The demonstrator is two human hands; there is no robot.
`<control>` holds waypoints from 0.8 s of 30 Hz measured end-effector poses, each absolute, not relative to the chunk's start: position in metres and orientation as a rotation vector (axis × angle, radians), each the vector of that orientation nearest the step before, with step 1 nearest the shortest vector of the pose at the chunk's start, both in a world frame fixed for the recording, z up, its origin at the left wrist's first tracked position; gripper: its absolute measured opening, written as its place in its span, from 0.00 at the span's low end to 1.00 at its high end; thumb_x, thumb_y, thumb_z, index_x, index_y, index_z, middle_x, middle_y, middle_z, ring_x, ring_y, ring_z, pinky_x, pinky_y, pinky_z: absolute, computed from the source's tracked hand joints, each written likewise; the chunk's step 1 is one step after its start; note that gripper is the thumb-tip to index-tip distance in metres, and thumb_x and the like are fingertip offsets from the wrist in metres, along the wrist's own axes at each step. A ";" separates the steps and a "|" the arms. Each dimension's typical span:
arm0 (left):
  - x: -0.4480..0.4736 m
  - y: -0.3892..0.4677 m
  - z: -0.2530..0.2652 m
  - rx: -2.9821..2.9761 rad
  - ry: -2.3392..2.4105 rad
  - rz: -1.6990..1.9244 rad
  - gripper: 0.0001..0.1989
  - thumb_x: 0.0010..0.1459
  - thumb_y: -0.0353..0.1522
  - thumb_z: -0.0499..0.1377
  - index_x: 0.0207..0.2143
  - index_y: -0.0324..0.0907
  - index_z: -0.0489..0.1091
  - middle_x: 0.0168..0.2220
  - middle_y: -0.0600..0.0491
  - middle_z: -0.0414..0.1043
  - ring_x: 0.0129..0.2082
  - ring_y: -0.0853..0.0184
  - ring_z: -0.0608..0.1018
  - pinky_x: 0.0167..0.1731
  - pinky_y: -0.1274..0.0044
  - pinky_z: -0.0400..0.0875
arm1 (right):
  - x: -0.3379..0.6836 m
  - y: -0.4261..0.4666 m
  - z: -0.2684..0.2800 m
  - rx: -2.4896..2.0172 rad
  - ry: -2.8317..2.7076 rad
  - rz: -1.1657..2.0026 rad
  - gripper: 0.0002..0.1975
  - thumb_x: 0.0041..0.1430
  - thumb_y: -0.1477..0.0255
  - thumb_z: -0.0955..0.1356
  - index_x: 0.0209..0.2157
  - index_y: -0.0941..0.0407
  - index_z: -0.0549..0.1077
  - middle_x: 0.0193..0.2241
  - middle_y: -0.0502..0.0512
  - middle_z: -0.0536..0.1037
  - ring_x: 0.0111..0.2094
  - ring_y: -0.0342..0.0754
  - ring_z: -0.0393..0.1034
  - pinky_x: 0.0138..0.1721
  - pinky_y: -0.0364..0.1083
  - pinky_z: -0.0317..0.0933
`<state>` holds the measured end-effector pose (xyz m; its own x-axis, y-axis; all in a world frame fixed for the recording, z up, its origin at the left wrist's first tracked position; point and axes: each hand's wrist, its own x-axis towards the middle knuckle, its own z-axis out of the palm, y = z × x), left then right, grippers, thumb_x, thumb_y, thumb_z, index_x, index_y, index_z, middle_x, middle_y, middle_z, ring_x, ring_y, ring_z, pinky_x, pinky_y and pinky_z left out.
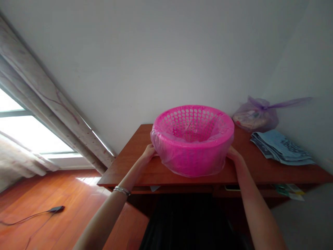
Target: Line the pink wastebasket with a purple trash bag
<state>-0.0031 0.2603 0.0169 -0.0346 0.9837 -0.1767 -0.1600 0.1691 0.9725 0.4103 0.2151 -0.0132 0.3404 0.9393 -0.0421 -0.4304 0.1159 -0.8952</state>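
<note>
1. Both forearms reach up from the frame's bottom edge, a bracelet (pixel 122 190) on the left wrist.
2. Left hand (pixel 148 151) and right hand (pixel 233 153) press against opposite sides of a pink perforated basket (pixel 194 119); each grip looks closed on the thin plastic liner (pixel 192 161) folded over its rim, though the fingertips are hidden.
3. Basket stands on the wooden table (pixel 145 173), near its front edge.
4. Judged step: seating the liner around the basket; any next move calls for even pull from 2 sides.
5. A tied purple bag (pixel 256 118) and folded blue cloth (pixel 282 147) lie at right.
</note>
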 end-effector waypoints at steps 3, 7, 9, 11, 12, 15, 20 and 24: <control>-0.011 0.262 0.004 0.941 1.172 1.098 0.01 0.52 0.22 0.61 0.29 0.34 0.71 0.24 0.49 0.74 0.23 0.66 0.75 0.26 0.75 0.74 | 0.411 0.210 -0.021 -1.008 -0.679 1.210 0.14 0.38 0.83 0.73 0.31 0.59 0.76 0.31 0.56 0.80 0.36 0.49 0.74 0.34 0.44 0.69; -0.018 0.241 -0.002 0.888 1.079 1.040 0.05 0.56 0.24 0.56 0.34 0.32 0.71 0.29 0.42 0.77 0.29 0.62 0.80 0.35 0.70 0.77 | 0.417 0.187 -0.035 -0.963 -0.675 1.368 0.12 0.46 0.71 0.73 0.35 0.60 0.75 0.35 0.60 0.80 0.36 0.49 0.75 0.35 0.45 0.70; -0.018 0.220 -0.005 0.864 0.977 0.988 0.08 0.60 0.27 0.54 0.40 0.32 0.70 0.34 0.38 0.78 0.33 0.61 0.81 0.40 0.69 0.76 | 0.420 0.169 -0.041 -0.963 -0.656 1.409 0.14 0.49 0.68 0.73 0.38 0.59 0.74 0.37 0.61 0.80 0.37 0.50 0.76 0.38 0.46 0.71; -0.016 0.198 -0.010 0.831 0.894 0.947 0.10 0.61 0.29 0.55 0.44 0.32 0.68 0.36 0.37 0.78 0.35 0.60 0.82 0.42 0.70 0.76 | 0.419 0.150 -0.042 -0.981 -0.643 1.440 0.14 0.52 0.67 0.72 0.40 0.58 0.74 0.39 0.62 0.79 0.39 0.49 0.76 0.42 0.47 0.71; -0.014 0.188 -0.013 0.808 0.871 0.944 0.11 0.61 0.29 0.57 0.45 0.32 0.68 0.37 0.38 0.78 0.36 0.61 0.82 0.42 0.71 0.76 | 0.417 0.141 -0.041 -0.995 -0.640 1.455 0.13 0.53 0.66 0.71 0.40 0.58 0.74 0.39 0.62 0.79 0.40 0.49 0.76 0.44 0.48 0.71; -0.007 0.166 -0.017 0.737 0.872 0.975 0.12 0.57 0.23 0.60 0.44 0.32 0.69 0.37 0.41 0.79 0.36 0.63 0.82 0.43 0.75 0.77 | 0.405 0.122 -0.035 -1.034 -0.630 1.528 0.14 0.56 0.64 0.71 0.41 0.58 0.73 0.41 0.62 0.79 0.41 0.50 0.76 0.47 0.49 0.70; 0.004 0.167 -0.014 0.776 0.957 0.851 0.09 0.60 0.32 0.61 0.38 0.32 0.72 0.28 0.45 0.77 0.24 0.67 0.79 0.27 0.78 0.78 | 0.384 0.102 -0.033 -0.982 -0.586 1.652 0.18 0.52 0.66 0.73 0.43 0.59 0.73 0.42 0.63 0.79 0.42 0.53 0.76 0.48 0.52 0.70; 0.011 0.177 -0.016 0.781 0.990 0.807 0.05 0.57 0.29 0.62 0.35 0.35 0.73 0.22 0.53 0.73 0.17 0.72 0.74 0.20 0.82 0.75 | 0.376 0.090 -0.040 -0.929 -0.480 1.513 0.18 0.44 0.77 0.77 0.40 0.58 0.75 0.34 0.54 0.80 0.33 0.45 0.77 0.43 0.46 0.73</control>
<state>0.0108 0.1774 -0.0160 0.3254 0.8572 -0.3992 -0.2183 0.4789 0.8503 0.3759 0.0902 -0.0402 0.0571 0.9600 -0.2741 -0.6263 -0.1794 -0.7587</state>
